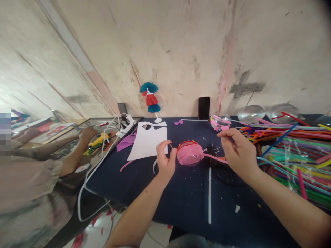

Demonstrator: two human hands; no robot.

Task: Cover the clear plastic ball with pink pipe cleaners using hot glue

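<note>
My left hand (165, 160) is bent, with thumb and forefinger close together. A thin whitish strip (154, 166) curves out behind it and shows again at the fingertips, so it seems to be held there. Just right of these fingers lies a round pink-wrapped ball (190, 153) with a clear window and a red rim on top. A pink pipe cleaner (214, 158) runs from the ball toward my right hand (239, 151). That hand is raised above the table with its fingers curled in a pinch; what they hold, if anything, is too small to make out.
White paper (148, 141) with sunglasses-like cutouts lies left. Behind stand a pleated paper figure (151, 98), a phone (204, 107) and a decorated clear ball (219, 122). Bundled pipe cleaners (297, 165) fill the right. A power strip (125, 125) and co-worker's arm (74, 151) are left.
</note>
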